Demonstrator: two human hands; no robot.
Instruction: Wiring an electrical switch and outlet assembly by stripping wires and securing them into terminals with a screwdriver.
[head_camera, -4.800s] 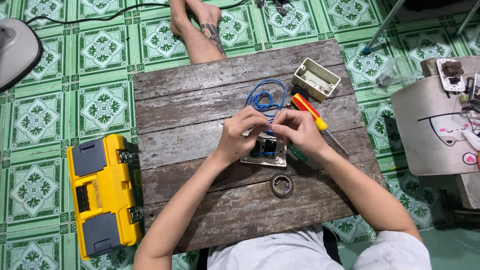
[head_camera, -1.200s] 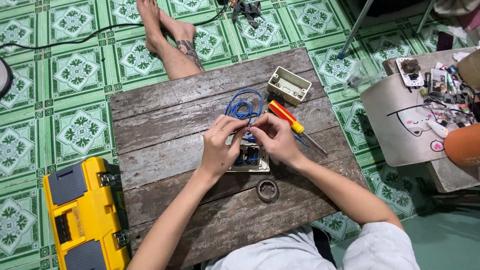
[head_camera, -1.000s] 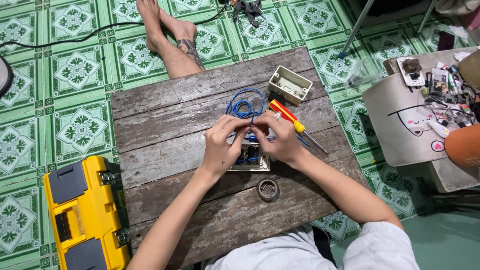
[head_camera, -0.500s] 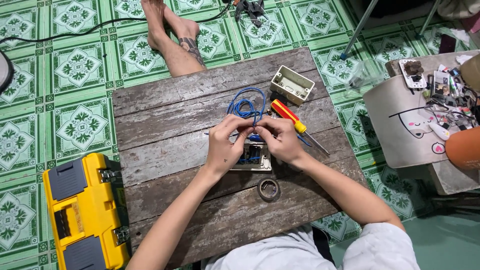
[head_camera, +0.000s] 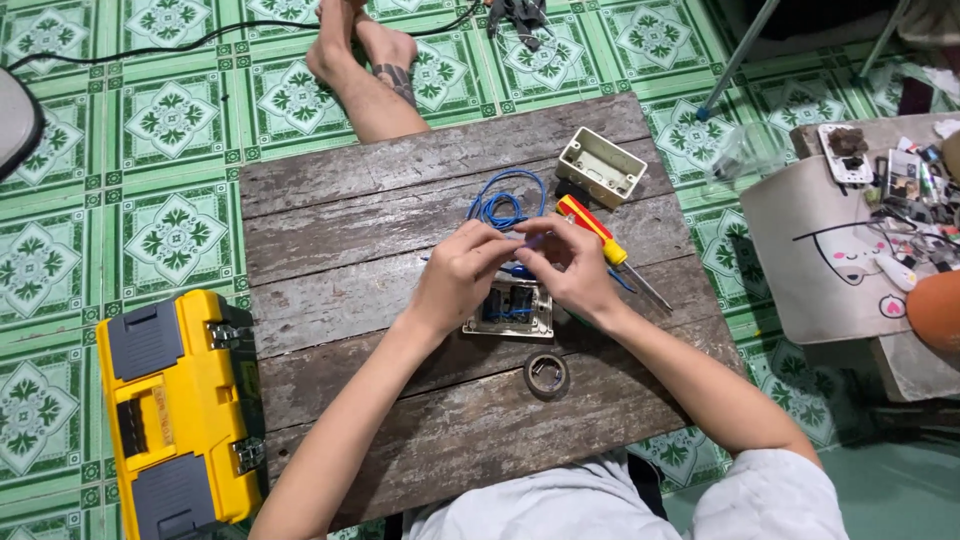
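My left hand (head_camera: 458, 275) and my right hand (head_camera: 566, 262) meet over the middle of a worn wooden table (head_camera: 350, 230). Both pinch a thin blue wire (head_camera: 497, 207) whose loose coil lies just beyond my fingers. Under my hands a square switch plate (head_camera: 510, 310) lies on the planks, with blue wire ends in it. A red and yellow screwdriver (head_camera: 598, 232) lies right of my right hand. A black tape roll (head_camera: 546, 374) lies near me.
A beige wall box (head_camera: 600, 166) sits at the table's far right. A yellow and grey toolbox (head_camera: 172, 415) stands on the green tiled floor at left. Another person's bare feet (head_camera: 357, 50) rest beyond the table. A cluttered stool (head_camera: 850, 250) stands at right.
My hands stay over the switch plate, fingers shifting slightly on the blue wire. The view has drifted a little, with the table lower in the frame.
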